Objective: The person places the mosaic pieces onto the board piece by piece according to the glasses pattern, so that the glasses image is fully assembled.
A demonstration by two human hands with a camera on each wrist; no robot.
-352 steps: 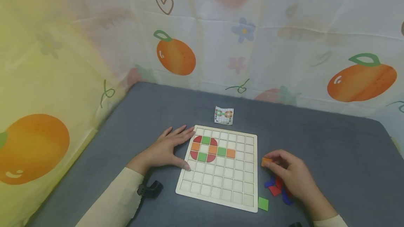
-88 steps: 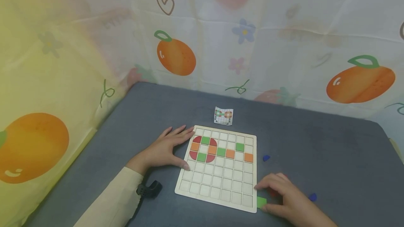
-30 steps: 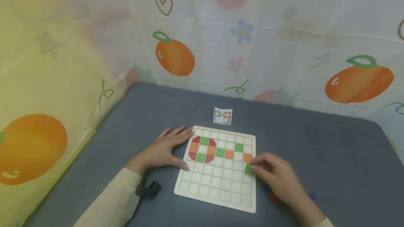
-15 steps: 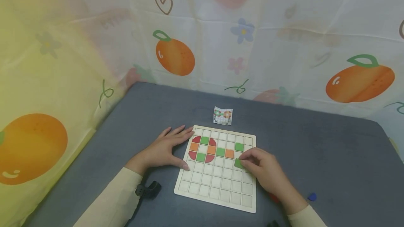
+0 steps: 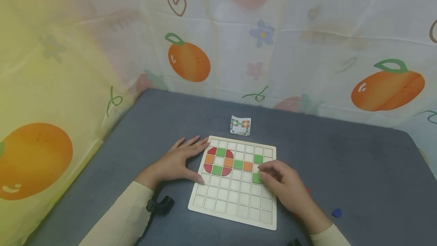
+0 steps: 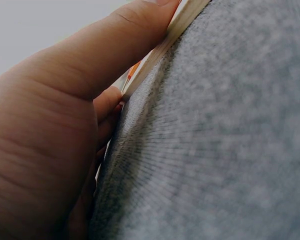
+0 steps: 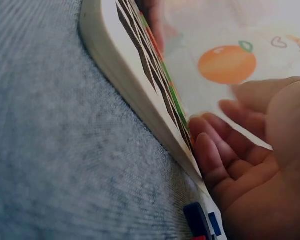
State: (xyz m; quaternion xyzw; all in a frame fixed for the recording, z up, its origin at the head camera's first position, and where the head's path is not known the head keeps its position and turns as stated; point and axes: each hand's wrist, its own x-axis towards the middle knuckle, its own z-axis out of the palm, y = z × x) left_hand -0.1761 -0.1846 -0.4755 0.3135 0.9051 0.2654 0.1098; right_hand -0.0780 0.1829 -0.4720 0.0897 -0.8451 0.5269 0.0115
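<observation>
Fruit-printed cloth (image 5: 307,22) hangs behind a grey table (image 5: 170,113). The green tile (image 5: 256,178), tilted moments ago, now looks flat on the grid board (image 5: 232,208) — seemingly one more pattern square placed. The right hand (image 5: 290,189) is at it, finger and thumb narrowly parted; the left hand (image 5: 174,162) spreads against the board.

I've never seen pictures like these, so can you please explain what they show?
No robot here, just a person's bare left hand and right hand. The wide picture comes from a camera on the head, looking forward and down; the two close-ups come from cameras on the wrists. On the grey table lies a pale wooden board with a square grid, holding flat red, orange and green tiles. Beyond it is a small white patterned card. The left hand rests on the board's edge. The right hand is at a flat green square tile in the grid; I can't tell whether it grips it.
</observation>
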